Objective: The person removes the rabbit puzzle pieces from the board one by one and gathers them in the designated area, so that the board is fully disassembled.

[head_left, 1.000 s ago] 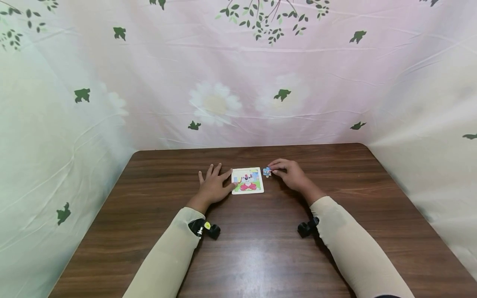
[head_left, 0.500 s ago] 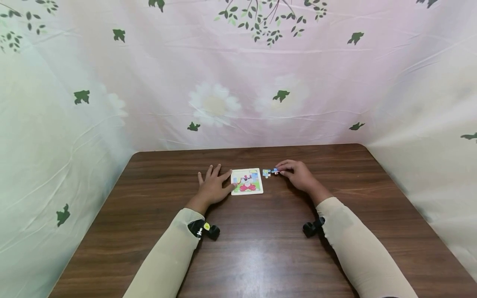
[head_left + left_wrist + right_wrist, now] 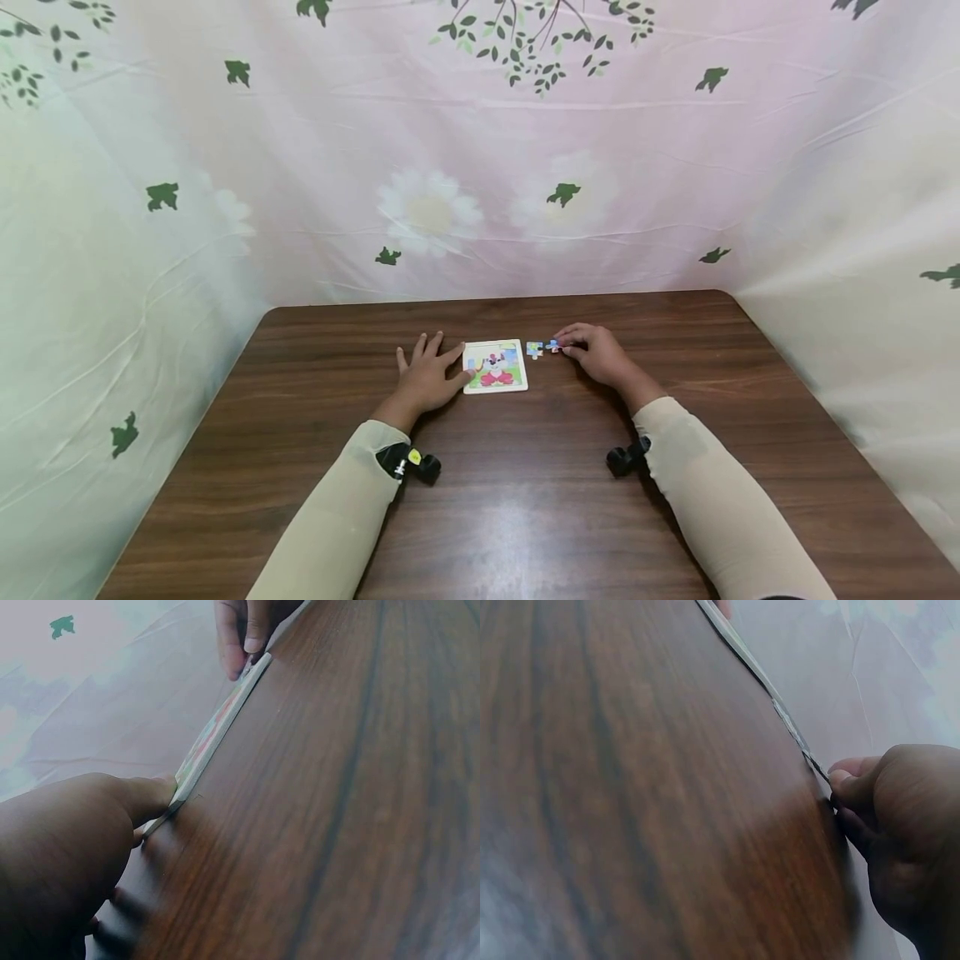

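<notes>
A square jigsaw puzzle (image 3: 496, 367) in a white frame, with a cartoon animal in pink, lies flat on the table. My left hand (image 3: 430, 377) rests at its left side with fingers spread, the thumb on the frame's edge; the left wrist view shows that thumb (image 3: 154, 796) against the puzzle. Just right of the frame lies a loose blue-and-yellow puzzle piece (image 3: 534, 350). Beside that, my right hand (image 3: 602, 357) pinches another small puzzle piece (image 3: 553, 346) between thumb and fingers, low at the tabletop. In the right wrist view my right hand (image 3: 915, 825) hides most of it.
The brown wood-grain table (image 3: 495, 500) runs back to a hanging cloth (image 3: 480, 167) printed with flowers and leaves. Cloth also hangs along the left and right sides. Each wrist carries a black camera mount.
My right hand has moved a little to the right with one puzzle piece, leaving the other piece lying by the frame. My left hand has stayed at the puzzle's left edge.
</notes>
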{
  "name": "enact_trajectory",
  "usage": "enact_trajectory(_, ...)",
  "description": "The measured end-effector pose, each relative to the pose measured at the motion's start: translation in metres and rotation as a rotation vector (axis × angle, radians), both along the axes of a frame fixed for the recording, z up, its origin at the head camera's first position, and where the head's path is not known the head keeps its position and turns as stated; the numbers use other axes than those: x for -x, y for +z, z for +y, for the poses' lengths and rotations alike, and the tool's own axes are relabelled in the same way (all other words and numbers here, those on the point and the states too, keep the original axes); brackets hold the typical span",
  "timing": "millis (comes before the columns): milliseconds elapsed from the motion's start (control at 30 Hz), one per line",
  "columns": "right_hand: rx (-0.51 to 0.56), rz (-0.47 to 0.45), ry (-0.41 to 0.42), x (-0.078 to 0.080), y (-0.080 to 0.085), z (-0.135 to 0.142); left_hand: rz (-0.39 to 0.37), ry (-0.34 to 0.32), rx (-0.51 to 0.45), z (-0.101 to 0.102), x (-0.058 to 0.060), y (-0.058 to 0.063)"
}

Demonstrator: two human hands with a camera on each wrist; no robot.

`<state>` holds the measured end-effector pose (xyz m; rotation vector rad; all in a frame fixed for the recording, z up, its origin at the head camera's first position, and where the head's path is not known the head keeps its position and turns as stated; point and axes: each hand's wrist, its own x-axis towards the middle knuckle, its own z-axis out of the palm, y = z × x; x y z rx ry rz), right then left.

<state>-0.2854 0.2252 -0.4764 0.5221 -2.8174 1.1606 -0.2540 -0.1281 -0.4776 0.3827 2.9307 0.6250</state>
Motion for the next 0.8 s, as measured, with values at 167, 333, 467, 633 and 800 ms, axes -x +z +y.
enact_trajectory(167, -0.011, 0.004, 0.007, -0.0009, 0.0002, -0.0016, 0.003, 0.001, 0.011, -0.0004, -0.0003, 0.0)
enact_trajectory(333, 0.001, -0.002, 0.013, -0.0009, -0.0009, -0.002, 0.003, 0.001, 0.01, -0.0005, 0.0002, -0.0015)
enact_trajectory(467, 0.013, -0.022, -0.014, -0.0013, -0.0005, -0.0012, 0.004, 0.006, 0.011, -0.0004, 0.0006, -0.0025)
enact_trajectory(633, -0.017, -0.056, -0.048, -0.0007, -0.0012, 0.0009, 0.008, 0.005, 0.01, 0.0001, 0.0019, -0.0037)
enact_trajectory(800, -0.023, -0.069, -0.055, 0.0004, -0.0023, 0.0013, 0.008, 0.002, 0.009, 0.0002, 0.0016, -0.0041)
